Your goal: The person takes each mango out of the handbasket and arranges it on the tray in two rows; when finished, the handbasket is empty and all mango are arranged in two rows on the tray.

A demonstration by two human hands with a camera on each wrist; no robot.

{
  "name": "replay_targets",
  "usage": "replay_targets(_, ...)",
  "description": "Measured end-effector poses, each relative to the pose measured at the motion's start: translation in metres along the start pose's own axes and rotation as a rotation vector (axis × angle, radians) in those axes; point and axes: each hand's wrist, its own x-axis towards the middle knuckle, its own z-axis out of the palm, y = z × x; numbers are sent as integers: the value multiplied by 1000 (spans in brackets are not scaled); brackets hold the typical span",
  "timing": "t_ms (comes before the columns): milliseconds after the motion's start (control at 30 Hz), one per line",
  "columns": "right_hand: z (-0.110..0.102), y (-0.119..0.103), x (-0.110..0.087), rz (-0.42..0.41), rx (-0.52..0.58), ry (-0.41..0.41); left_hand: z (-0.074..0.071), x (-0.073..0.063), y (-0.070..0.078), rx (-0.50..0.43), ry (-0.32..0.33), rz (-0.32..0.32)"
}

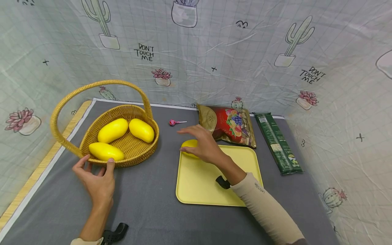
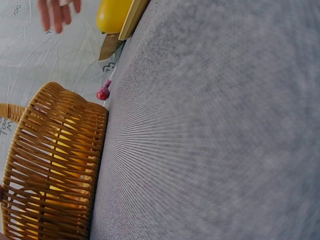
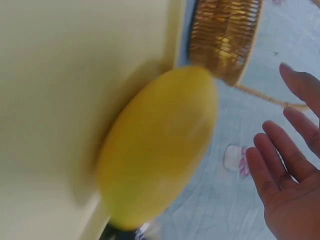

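My left hand holds the near rim of a wicker basket, with the thumb at the rim and the fingers along its outer side. Three yellow mangoes lie inside: one mango at the back left, another mango at the right, a third mango near the rim. Over the far left corner of a yellow tray, my right hand spreads its thumb and fingers above a fourth mango. The right wrist view shows that palm apart from the fruit, holding nothing.
Behind the tray lies a red and gold snack bag; right of it is a long green packet. A wrapped lollipop sits between basket and tray. A patterned curtain closes off the back of the grey-covered table.
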Motion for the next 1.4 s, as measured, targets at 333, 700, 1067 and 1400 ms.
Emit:
replay_targets(333, 28, -29, 42, -46, 24, 65, 0, 0, 3, -13, -8, -20)
replay_targets(700, 67, -47, 80, -13, 7, 47, -1, 0, 1, 9, -7, -15)
replay_targets(1067, 101, -49, 110, -5, -121, 2, -1, -2, 1, 17, -5, -9)
replay_targets(1400, 116, -52, 130, 42, -225, -40, -1, -2, -1, 67, -1, 23)
